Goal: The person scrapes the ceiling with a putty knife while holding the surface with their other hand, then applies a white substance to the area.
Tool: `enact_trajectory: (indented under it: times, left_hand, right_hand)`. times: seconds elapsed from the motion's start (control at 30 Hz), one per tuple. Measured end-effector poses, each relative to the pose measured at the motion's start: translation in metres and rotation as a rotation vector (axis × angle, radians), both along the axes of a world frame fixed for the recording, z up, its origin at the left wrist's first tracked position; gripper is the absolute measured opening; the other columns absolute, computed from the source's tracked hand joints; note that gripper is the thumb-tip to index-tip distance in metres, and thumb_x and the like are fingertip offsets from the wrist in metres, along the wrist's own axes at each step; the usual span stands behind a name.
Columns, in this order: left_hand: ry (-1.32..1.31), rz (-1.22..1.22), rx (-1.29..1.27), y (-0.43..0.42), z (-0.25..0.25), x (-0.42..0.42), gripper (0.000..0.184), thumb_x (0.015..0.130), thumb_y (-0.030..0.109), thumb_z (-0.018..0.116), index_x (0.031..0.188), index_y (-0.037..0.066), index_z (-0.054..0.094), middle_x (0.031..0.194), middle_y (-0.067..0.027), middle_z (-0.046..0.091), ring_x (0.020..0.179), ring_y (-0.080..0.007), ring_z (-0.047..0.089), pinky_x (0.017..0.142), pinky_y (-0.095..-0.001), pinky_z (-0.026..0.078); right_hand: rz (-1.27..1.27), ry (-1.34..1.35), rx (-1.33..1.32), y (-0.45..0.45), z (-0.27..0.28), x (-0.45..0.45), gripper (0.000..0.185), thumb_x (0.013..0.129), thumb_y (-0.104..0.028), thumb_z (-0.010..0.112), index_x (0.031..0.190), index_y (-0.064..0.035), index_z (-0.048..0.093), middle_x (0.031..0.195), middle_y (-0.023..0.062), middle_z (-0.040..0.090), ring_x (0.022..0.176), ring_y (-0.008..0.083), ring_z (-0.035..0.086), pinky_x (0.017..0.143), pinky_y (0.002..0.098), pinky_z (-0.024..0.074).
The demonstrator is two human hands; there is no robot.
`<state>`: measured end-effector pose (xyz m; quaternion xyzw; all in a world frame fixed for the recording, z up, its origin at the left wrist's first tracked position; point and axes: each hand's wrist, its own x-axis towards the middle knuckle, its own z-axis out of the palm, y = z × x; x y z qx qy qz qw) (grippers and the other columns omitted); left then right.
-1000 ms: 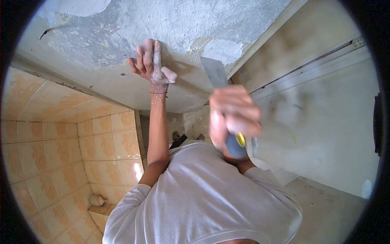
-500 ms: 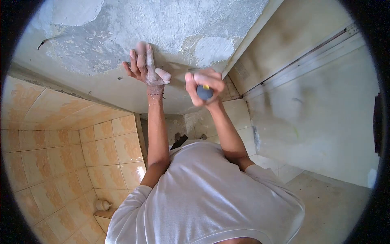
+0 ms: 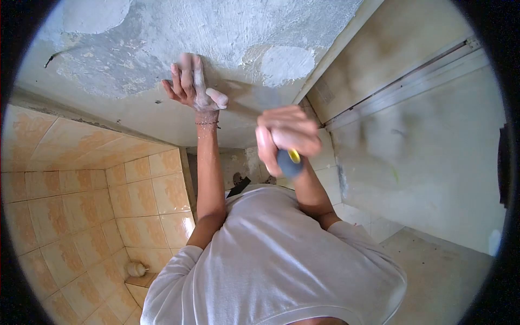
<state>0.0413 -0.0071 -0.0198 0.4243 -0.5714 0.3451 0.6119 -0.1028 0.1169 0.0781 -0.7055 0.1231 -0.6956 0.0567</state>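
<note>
The wall point(image 3: 233, 103) is smooth and cream low down but rough, blue-grey and white higher up, with a white patch point(image 3: 287, 64) near its right edge and a short bent black wire point(image 3: 50, 59) poking out on the left. Below on the left are shiny cream and orange square tiles point(image 3: 49, 216), and on the right is a big, flat, pale panel point(image 3: 433, 162) with smudges, next to a dull grey-brown floor point(image 3: 433, 265). The left hand point(image 3: 196, 89), dusty with white powder, is spread out with its fingers on the wall. The right hand point(image 3: 288, 136) is curled tight round a scraper point(image 3: 290, 164) with a rounded dark grey handle and a yellow spot, held up between the left hand and the panel. The blade is too blurred to see well, so I cannot tell if it touches the wall
</note>
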Motion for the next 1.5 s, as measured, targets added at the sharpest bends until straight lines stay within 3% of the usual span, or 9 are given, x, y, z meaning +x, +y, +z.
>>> enact_trajectory:
  times: [0.23,0.27,0.43,0.57,0.87,1.03,1.23,1.4,1.5]
  left_hand:
    - [0.024,0.012,0.043,0.003,-0.001,-0.003,0.088,0.092,0.064,0.000,0.120,0.009,0.063,0.130,-0.0072,0.058,0.132,-0.0251,0.041,0.116,-0.0474,0.015]
    - [0.024,0.012,0.043,0.003,-0.001,-0.004,0.088,0.092,0.064,0.000,0.120,0.009,0.063,0.130,-0.0072,0.058,0.132,-0.0251,0.041,0.116,-0.0474,0.015]
    - [0.066,0.023,0.042,0.002,0.000,-0.006,0.096,0.089,0.070,-0.005,0.117,0.010,0.065,0.127,-0.0060,0.060,0.131,-0.0250,0.043,0.116,-0.0470,0.017]
    - [0.052,0.036,0.040,0.003,0.001,-0.005,0.098,0.088,0.071,-0.006,0.116,0.010,0.065,0.126,-0.0058,0.060,0.130,-0.0249,0.044,0.116,-0.0469,0.017]
    - [0.027,0.023,0.030,0.004,0.000,-0.002,0.092,0.091,0.067,-0.002,0.118,0.010,0.064,0.127,-0.0066,0.059,0.131,-0.0253,0.042,0.116,-0.0470,0.016]
    - [0.012,-0.003,0.024,0.002,-0.001,-0.001,0.085,0.093,0.062,0.002,0.121,0.010,0.063,0.132,-0.0072,0.056,0.133,-0.0254,0.040,0.116,-0.0470,0.015]
    - [0.017,0.008,0.027,0.001,-0.002,-0.001,0.089,0.091,0.065,0.000,0.121,0.010,0.063,0.132,-0.0065,0.056,0.133,-0.0250,0.040,0.116,-0.0469,0.014]
    - [0.015,0.019,0.057,0.004,-0.002,-0.002,0.089,0.091,0.065,-0.001,0.119,0.009,0.064,0.131,-0.0068,0.056,0.133,-0.0248,0.040,0.116,-0.0473,0.014]
    - [0.015,0.013,0.042,0.001,-0.001,0.000,0.089,0.092,0.063,-0.001,0.120,0.009,0.063,0.132,-0.0067,0.056,0.133,-0.0245,0.039,0.116,-0.0471,0.014]
  right_hand:
    - [-0.148,-0.049,0.100,-0.041,-0.041,-0.009,0.032,0.065,0.014,0.056,0.053,-0.0058,0.034,0.048,0.0051,0.045,0.037,0.0178,0.045,0.038,0.0271,0.0396]
    - [-0.165,-0.091,-0.001,-0.039,-0.036,-0.004,0.037,0.071,0.013,0.047,0.054,-0.0076,0.022,0.046,0.0016,0.033,0.037,0.0142,0.031,0.035,0.0256,0.0219]
    - [0.114,-0.043,-0.083,0.000,0.018,-0.012,0.039,0.069,0.015,0.048,0.056,-0.0082,0.020,0.047,-0.0006,0.030,0.037,0.0130,0.028,0.036,0.0249,0.0182]
    - [-0.128,0.042,0.004,-0.030,-0.013,-0.008,0.039,0.068,0.015,0.052,0.055,-0.0082,0.024,0.046,-0.0005,0.032,0.036,0.0149,0.031,0.035,0.0270,0.0246]
    - [0.050,-0.037,-0.113,-0.005,0.014,-0.013,0.034,0.071,0.013,0.047,0.052,-0.0068,0.027,0.046,0.0008,0.035,0.036,0.0126,0.027,0.035,0.0257,0.0214]
    - [-0.122,0.012,0.106,-0.030,-0.029,-0.009,0.034,0.068,0.014,0.055,0.054,-0.0066,0.032,0.046,0.0026,0.037,0.036,0.0157,0.041,0.037,0.0266,0.0352]
    - [0.098,-0.056,-0.097,0.015,0.032,-0.002,0.043,0.075,0.013,0.048,0.058,-0.0093,0.016,0.046,-0.0020,0.030,0.036,0.0125,0.023,0.035,0.0268,0.0171]
    - [-0.110,0.074,0.072,-0.028,-0.021,-0.001,0.034,0.063,0.014,0.059,0.052,-0.0071,0.033,0.047,0.0027,0.039,0.037,0.0171,0.043,0.035,0.0279,0.0348]
    - [0.006,0.011,-0.046,-0.003,0.004,-0.001,0.037,0.071,0.014,0.052,0.053,-0.0069,0.027,0.045,0.0045,0.037,0.035,0.0156,0.036,0.035,0.0272,0.0276]
